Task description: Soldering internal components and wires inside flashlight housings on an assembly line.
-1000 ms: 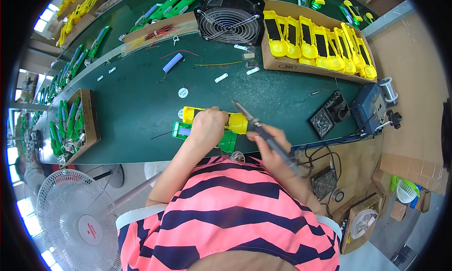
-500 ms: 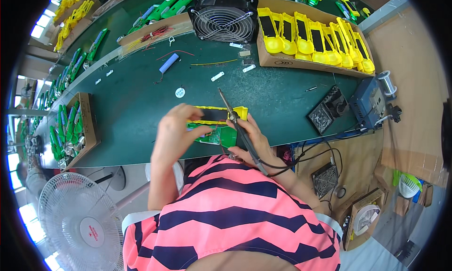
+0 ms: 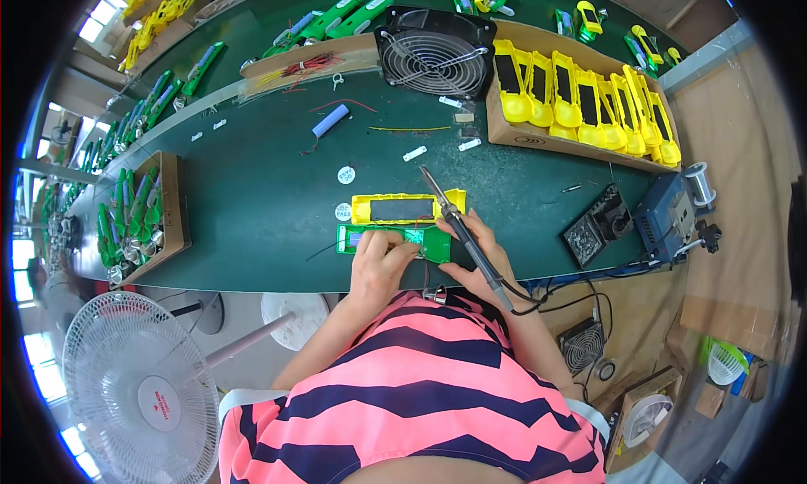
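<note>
A yellow plastic shell [image 3: 366,209] with a dark panel lies crosswise on the bench. Just nearer to me is an open green housing [image 3: 436,248], with a small circuit board [image 3: 414,237] and wires in it. My left hand [image 3: 378,264] is over this housing, thumb and fingers pinched together by the board; whatever they pinch is too small to make out. In my right hand [image 3: 481,247] is a soldering iron [image 3: 471,247], its tip pointing up and left, away from the board. Fingers of that hand also rest by the housing's right end.
A carton [image 3: 538,139] of yellow shells stands at the far right, beside a black fan [image 3: 435,59]. A soldering station [image 3: 664,206] and iron stand [image 3: 598,223] are at right. Another carton [image 3: 174,206] holds green units at left. A loose blue cylindrical cell [image 3: 330,121] lies farther back.
My left hand has moved from the yellow shell's left end down onto the green housing, its fingers closing by the board. The soldering iron stays in my right hand. The whole view has shifted slightly.
</note>
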Demonstrator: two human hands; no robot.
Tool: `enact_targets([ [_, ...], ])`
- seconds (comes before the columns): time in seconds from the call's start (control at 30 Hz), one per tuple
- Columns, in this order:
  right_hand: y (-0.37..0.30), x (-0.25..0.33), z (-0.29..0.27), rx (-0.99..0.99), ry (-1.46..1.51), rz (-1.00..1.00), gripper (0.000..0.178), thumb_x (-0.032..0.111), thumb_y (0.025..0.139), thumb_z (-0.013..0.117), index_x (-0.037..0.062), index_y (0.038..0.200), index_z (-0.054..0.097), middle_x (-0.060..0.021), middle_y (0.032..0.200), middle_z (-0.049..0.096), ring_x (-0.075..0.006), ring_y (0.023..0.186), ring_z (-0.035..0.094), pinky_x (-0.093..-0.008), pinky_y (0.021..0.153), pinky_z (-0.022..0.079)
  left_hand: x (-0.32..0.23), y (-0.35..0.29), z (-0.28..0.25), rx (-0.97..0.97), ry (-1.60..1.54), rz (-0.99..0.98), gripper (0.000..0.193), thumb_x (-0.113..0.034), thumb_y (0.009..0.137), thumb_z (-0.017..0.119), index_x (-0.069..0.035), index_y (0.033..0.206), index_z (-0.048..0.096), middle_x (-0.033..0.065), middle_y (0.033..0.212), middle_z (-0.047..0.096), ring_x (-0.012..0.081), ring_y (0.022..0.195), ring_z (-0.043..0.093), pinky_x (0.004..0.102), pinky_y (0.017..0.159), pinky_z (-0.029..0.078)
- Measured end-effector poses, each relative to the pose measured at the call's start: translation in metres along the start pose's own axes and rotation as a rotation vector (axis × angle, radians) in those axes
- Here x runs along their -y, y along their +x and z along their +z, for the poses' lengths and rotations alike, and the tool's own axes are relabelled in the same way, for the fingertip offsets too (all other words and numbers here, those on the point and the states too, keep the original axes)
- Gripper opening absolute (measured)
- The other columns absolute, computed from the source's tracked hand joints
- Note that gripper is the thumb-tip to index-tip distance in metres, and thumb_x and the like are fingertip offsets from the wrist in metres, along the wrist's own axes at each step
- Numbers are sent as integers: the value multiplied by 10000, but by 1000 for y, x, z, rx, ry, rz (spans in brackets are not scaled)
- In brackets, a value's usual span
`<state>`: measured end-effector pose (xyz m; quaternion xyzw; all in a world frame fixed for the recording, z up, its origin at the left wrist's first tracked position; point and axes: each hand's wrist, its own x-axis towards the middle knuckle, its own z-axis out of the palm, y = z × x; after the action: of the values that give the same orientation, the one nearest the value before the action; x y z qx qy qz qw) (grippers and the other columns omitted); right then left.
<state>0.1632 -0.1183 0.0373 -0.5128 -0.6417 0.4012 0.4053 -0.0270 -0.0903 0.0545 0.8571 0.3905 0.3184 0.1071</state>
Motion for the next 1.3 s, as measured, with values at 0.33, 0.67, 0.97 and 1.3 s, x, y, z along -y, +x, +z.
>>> enact_targets([
  [0.33, -36, 11, 3, -221, 29, -157, 237, 93, 762, 610, 5, 976, 560, -67, 912, 652, -200, 887, 614, -443, 1035, 236, 7, 1, -4, 74, -116, 2, 184, 12, 659, 641, -17, 807, 535, 110, 940, 491, 269, 837, 506, 341, 707, 430],
  [0.67, -52, -8, 36, -600, 427, -103, 177, -15, 748, 587, -13, 919, 541, -104, 743, 640, -170, 651, 635, -479, 1017, 227, 9, 6, -9, 21, -215, -167, 135, 51, 623, 636, 5, 708, 542, 105, 897, 537, 241, 779, 569, 311, 652, 477],
  [0.97, -46, -6, 37, -558, 438, -119, 249, -44, 771, 563, -77, 1002, 475, -133, 834, 605, -117, 652, 620, -254, 759, 498, 7, 8, -9, 22, -195, -155, 139, 61, 593, 629, 4, 672, 530, 111, 887, 533, 242, 778, 569, 314, 654, 476],
  [1.3, -46, -4, 43, -623, 621, 49, 248, -45, 762, 573, -62, 988, 475, -120, 747, 608, -129, 628, 620, -292, 854, 456, 8, 9, -11, 51, -219, -156, 137, 60, 597, 632, 13, 675, 530, 116, 898, 532, 248, 786, 567, 316, 657, 473],
])
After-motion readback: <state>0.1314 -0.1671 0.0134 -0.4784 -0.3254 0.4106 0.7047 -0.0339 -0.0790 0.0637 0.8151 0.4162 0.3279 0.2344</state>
